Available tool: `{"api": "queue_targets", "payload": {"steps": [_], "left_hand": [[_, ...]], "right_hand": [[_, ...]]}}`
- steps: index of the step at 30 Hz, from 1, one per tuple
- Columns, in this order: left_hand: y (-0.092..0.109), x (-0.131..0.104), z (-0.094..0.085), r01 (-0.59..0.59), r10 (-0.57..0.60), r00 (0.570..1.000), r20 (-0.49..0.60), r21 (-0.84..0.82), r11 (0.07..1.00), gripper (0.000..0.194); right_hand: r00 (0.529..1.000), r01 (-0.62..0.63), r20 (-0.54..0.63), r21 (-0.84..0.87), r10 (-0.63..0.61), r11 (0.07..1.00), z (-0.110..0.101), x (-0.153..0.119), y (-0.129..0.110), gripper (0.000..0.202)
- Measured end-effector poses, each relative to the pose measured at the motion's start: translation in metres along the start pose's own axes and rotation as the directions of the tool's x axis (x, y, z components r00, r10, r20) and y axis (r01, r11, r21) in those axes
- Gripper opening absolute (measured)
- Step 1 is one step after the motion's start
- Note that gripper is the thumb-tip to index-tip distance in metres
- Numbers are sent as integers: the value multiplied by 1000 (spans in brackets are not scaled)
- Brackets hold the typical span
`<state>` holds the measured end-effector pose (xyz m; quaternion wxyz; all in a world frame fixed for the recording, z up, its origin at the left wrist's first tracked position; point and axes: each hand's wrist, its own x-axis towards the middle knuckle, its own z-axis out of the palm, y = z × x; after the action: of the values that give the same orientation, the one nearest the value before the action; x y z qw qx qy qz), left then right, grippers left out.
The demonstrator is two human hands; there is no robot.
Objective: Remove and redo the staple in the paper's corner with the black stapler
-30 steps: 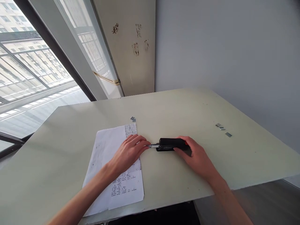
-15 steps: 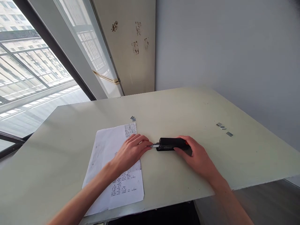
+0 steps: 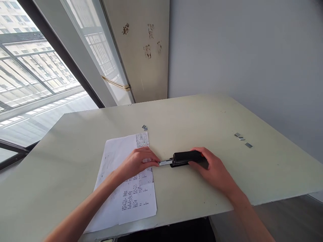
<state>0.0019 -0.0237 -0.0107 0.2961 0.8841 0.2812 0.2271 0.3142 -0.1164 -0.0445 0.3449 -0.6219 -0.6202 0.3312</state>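
Black oblong stapler (image 3: 187, 157) rested on the pale, greenish-white worktop (image 3: 186, 124), right of the paper and near the middle of the view. Its narrow silver metal magazine channel (image 3: 166, 162) is seen partly drawn out from the left end of the black body. Whether staples are held in the channel cannot be told: too small, and its outer tip is covered.

That tip is pinched between the closed fingers of the left hand (image 3: 140, 160). The rear of the stapler is gripped by the right hand (image 3: 210, 166), thumb on the near side, fingers wrapped over the far side.

White paper with dark printed text (image 3: 137, 198) is laid flat at left, crossed by the left wrist and forearm. A block of denser print is noted at its far right corner.

Loose grey metal staple strips are found outside the stapler, in two places: a small cluster (image 3: 144, 127) just beyond the paper's far edge, and three scattered strips (image 3: 241, 138) well to the right, two close together and one slightly apart.
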Motion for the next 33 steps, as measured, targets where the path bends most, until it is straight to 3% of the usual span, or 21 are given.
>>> {"api": "queue_targets", "payload": {"steps": [8, 16, 22, 29, 33], "left_hand": [[6, 19, 20, -80, 86, 994, 70, -85, 993, 10], [6, 29, 34, 70, -65, 995, 72, -61, 996, 23], [3, 29, 39, 95, -92, 995, 48, -47, 994, 27], [5, 32, 36, 16, -17, 999, 46, 20, 1000, 35], [-3, 28, 18, -23, 18, 999, 49, 102, 995, 37]], "right_hand": [[986, 36, 161, 101, -52, 994, -4, -4, -8, 25], [986, 42, 157, 107, -58, 993, -3, -4, -6, 21], [988, 51, 142, 84, -62, 995, -1, -4, -1, 25], [989, 36, 140, 79, -47, 996, -2, -4, -3, 29], [992, 28, 124, 54, -35, 998, -2, -4, -9, 30]]}}
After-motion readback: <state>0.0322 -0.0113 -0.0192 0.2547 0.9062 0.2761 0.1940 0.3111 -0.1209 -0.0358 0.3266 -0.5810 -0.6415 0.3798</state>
